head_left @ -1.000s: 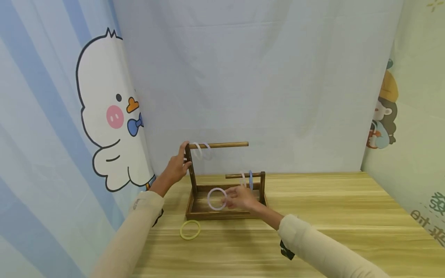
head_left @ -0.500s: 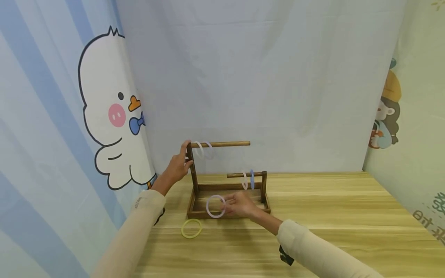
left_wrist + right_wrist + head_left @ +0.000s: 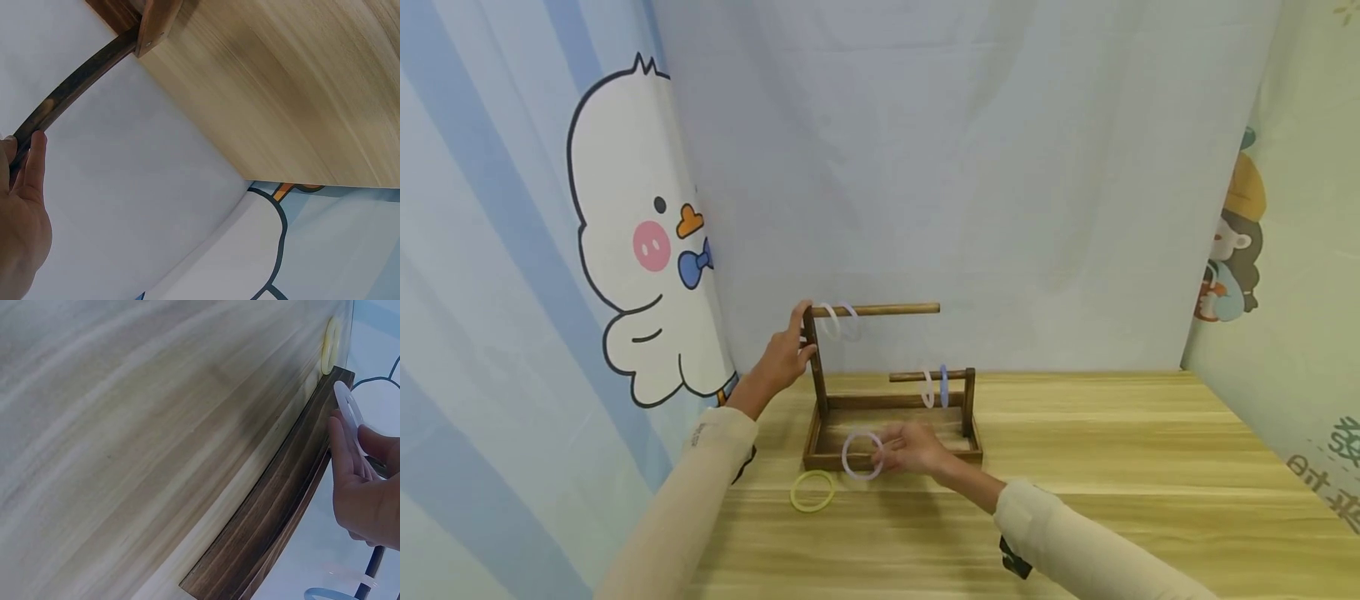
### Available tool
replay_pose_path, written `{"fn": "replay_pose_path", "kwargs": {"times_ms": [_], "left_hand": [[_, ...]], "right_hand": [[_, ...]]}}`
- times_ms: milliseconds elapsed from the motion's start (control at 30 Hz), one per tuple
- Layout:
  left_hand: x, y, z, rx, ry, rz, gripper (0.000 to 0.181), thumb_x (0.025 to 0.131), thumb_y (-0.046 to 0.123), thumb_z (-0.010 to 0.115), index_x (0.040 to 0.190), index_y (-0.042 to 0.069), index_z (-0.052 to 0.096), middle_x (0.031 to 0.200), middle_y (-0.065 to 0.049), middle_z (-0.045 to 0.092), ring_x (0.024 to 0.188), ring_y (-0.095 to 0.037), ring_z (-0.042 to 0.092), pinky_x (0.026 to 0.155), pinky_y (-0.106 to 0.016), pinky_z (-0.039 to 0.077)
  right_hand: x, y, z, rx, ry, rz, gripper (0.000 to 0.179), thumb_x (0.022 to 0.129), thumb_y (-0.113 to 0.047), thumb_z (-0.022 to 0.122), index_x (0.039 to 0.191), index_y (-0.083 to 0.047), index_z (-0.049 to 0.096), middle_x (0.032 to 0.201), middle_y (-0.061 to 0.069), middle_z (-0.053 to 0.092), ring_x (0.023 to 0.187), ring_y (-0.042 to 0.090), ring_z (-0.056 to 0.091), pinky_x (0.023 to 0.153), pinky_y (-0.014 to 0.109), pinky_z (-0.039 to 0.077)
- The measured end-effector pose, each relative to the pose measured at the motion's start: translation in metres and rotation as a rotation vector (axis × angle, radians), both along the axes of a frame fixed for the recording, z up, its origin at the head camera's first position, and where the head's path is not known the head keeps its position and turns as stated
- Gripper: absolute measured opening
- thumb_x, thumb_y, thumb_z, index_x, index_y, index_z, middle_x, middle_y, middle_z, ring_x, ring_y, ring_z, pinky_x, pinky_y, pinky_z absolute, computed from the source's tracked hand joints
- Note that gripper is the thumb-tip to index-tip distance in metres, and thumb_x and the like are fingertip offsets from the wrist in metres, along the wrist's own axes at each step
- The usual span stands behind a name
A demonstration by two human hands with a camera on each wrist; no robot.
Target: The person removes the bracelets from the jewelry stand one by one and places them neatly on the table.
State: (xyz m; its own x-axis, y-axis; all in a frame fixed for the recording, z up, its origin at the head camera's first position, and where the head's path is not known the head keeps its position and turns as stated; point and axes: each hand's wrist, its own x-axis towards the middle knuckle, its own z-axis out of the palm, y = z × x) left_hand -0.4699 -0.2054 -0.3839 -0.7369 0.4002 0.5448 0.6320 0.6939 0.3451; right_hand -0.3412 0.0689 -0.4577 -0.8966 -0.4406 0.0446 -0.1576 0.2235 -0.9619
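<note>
In the head view my left hand (image 3: pixel 781 358) holds the top of the tall left post of a dark wooden rack (image 3: pixel 876 402). The left wrist view shows thumb and fingers on either side of that post (image 3: pixel 69 87). My right hand (image 3: pixel 919 450) pinches a pale purple ring (image 3: pixel 844 457) by its right edge, low before the rack's front wall. On the upper bar (image 3: pixel 895 309) hang a white ring (image 3: pixel 832 321) and a pale purple one. From the lower bar (image 3: pixel 906 378) hang a pale pinkish ring (image 3: pixel 928 390) and a blue ring (image 3: pixel 944 387).
A yellow ring (image 3: pixel 811 509) lies flat on the wood-grain table (image 3: pixel 1112 467), just left of the held ring. Behind stands a grey-white curtain (image 3: pixel 1000 183). A blue-striped curtain (image 3: pixel 467 292) with a cartoon bird closes the left side, a greenish one (image 3: pixel 1307 275) the right.
My right hand has lowered the pale purple ring from over the rack's tray to its front wall, shifting slightly left. My left hand has stayed on the post.
</note>
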Motion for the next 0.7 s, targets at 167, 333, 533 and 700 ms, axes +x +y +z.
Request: {"fn": "replay_pose_path", "kwargs": {"times_ms": [167,333,533,700], "left_hand": [[0.0,0.0,-0.001,0.005,0.006,0.001,0.077,0.1,-0.004,0.064,0.159,0.007,0.016,0.109,-0.033,0.07,0.098,-0.047,0.072,0.079,-0.053,0.062],[0.0,0.001,-0.001,0.014,0.012,-0.006,0.077,0.1,-0.005,0.065,0.158,0.008,0.017,0.108,-0.034,0.07,0.099,-0.047,0.072,0.08,-0.053,0.062],[0.0,0.001,-0.001,0.01,0.009,-0.013,0.077,0.1,-0.005,0.064,0.158,0.007,0.016,0.11,-0.035,0.07,0.1,-0.047,0.072,0.082,-0.054,0.062],[0.001,0.001,0.0,0.007,0.007,-0.011,0.077,0.1,-0.005,0.064,0.159,0.008,0.016,0.111,-0.034,0.07,0.101,-0.047,0.072,0.083,-0.054,0.061]], "right_hand": [[0.002,-0.002,-0.003,0.021,0.017,0.003,0.028,0.094,0.013,0.067,0.121,0.02,0.064,0.098,0.031,0.074,0.09,0.042,0.076,0.081,0.049,0.062],[0.005,-0.003,-0.006,0.053,0.027,0.006,0.032,0.093,0.009,0.071,0.123,0.02,0.064,0.098,0.03,0.074,0.089,0.041,0.076,0.077,0.046,0.064],[0.01,-0.004,-0.011,0.066,0.022,0.023,0.031,0.093,0.007,0.072,0.12,0.019,0.066,0.099,0.029,0.075,0.089,0.041,0.076,0.076,0.044,0.064],[0.013,-0.003,-0.013,0.081,0.003,0.033,0.028,0.094,0.005,0.072,0.118,0.018,0.067,0.101,0.029,0.075,0.09,0.039,0.077,0.078,0.045,0.064]]}}
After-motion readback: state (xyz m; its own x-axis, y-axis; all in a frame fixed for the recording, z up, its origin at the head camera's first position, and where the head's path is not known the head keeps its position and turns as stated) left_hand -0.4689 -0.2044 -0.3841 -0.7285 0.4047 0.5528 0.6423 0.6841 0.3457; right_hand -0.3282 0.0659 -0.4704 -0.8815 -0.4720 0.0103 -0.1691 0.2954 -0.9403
